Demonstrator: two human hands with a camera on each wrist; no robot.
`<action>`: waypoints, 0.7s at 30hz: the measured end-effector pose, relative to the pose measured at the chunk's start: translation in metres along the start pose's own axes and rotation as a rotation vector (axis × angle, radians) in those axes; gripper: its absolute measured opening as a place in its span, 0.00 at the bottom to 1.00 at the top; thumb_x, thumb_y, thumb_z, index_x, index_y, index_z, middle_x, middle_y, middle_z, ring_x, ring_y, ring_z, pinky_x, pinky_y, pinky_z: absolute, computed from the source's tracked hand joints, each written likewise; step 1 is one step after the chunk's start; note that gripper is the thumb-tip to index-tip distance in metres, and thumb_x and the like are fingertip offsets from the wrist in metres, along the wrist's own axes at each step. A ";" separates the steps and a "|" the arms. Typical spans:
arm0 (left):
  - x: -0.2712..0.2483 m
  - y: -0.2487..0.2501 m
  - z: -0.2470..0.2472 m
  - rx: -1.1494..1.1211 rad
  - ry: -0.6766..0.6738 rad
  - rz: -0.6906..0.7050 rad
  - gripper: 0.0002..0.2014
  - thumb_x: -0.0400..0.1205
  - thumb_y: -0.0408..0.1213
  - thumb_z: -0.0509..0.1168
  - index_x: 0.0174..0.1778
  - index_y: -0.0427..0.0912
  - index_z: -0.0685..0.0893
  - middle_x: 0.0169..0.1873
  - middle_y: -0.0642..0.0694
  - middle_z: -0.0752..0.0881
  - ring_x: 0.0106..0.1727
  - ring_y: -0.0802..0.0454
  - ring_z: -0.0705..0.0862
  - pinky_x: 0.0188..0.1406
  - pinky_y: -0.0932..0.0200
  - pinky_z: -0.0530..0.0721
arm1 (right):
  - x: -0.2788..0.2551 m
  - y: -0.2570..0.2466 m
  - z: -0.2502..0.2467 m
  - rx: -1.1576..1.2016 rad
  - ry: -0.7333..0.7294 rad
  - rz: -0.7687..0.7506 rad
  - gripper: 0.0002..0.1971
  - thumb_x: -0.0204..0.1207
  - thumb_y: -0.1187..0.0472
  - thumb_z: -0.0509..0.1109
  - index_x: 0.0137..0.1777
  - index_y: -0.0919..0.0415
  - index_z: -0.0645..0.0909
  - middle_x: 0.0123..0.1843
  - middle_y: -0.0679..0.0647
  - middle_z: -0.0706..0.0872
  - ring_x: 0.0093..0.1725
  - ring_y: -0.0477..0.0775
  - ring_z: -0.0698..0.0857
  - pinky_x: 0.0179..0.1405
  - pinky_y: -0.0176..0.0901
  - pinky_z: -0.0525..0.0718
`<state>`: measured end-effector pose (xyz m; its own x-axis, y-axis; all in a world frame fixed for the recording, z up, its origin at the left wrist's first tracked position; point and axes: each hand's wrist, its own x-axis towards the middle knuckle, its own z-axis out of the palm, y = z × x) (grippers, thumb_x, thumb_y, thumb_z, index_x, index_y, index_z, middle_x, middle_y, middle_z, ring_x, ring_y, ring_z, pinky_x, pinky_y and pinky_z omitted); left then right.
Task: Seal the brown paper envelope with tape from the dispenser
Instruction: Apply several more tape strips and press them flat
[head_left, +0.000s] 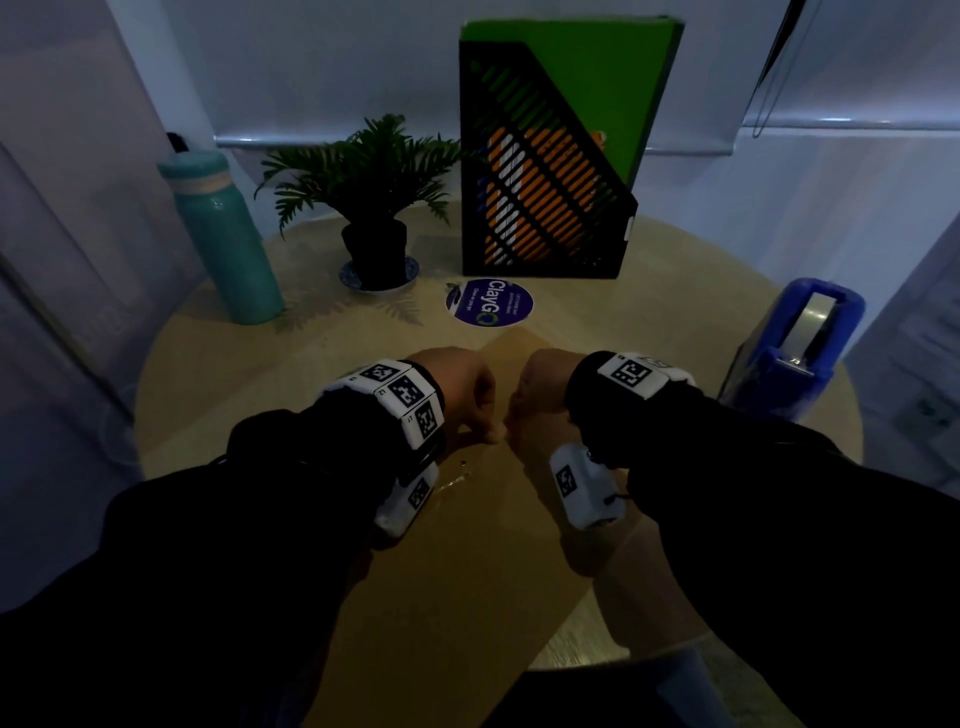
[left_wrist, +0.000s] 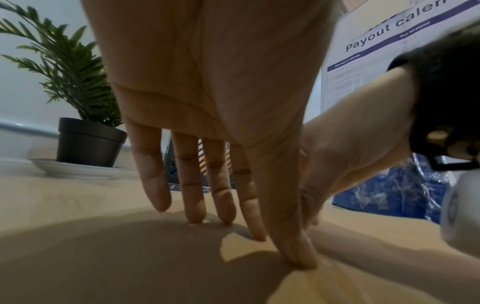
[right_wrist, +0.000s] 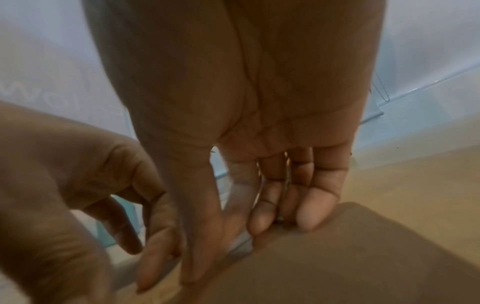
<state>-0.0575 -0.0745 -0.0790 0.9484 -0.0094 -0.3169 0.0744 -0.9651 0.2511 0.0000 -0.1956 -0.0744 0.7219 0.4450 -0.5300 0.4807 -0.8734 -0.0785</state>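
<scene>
brown paper envelope (left_wrist: 130, 267) matt, smooth; table (head_left: 218, 364) pale wood-look; tape dispenser (head_left: 800, 353) glossy blue plastic

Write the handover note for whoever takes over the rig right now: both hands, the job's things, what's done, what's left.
Left hand: fingers straight, tips and thumb pressing down on the brown envelope. It grips nothing.
Right hand: close beside the left, fingers straight and pressing down on the same spot. Its wrist view is blurred.
The envelope lies flat on the round table, under both forearms.
The blue tape dispenser stands near the table's right edge, away from both hands.
Done: cannot tell whether any tape is on yet.
Left: check the flap. If it is bare, probably pull a strip from the dispenser and press it down.
</scene>
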 end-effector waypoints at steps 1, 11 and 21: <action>-0.001 0.000 0.000 0.007 -0.001 0.002 0.07 0.71 0.45 0.77 0.33 0.51 0.85 0.42 0.53 0.89 0.46 0.52 0.86 0.46 0.55 0.83 | 0.000 0.000 -0.001 -0.002 -0.001 0.014 0.18 0.80 0.47 0.67 0.55 0.65 0.81 0.37 0.54 0.79 0.31 0.49 0.76 0.33 0.38 0.77; -0.008 -0.008 0.003 -0.020 0.012 -0.016 0.07 0.70 0.40 0.78 0.35 0.54 0.86 0.45 0.57 0.87 0.46 0.60 0.84 0.35 0.65 0.75 | -0.003 0.011 -0.010 0.025 0.096 0.021 0.16 0.80 0.53 0.69 0.32 0.58 0.73 0.33 0.53 0.74 0.31 0.51 0.73 0.35 0.40 0.74; -0.009 -0.011 0.001 0.014 0.003 -0.034 0.10 0.68 0.41 0.80 0.33 0.51 0.84 0.47 0.53 0.88 0.49 0.55 0.86 0.41 0.61 0.78 | -0.012 -0.010 -0.019 -0.174 0.038 0.063 0.35 0.67 0.31 0.71 0.58 0.63 0.79 0.55 0.57 0.80 0.49 0.55 0.81 0.59 0.48 0.77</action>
<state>-0.0668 -0.0637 -0.0805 0.9462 0.0241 -0.3226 0.1022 -0.9685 0.2272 -0.0040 -0.1889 -0.0510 0.7701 0.4002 -0.4968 0.5100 -0.8540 0.1026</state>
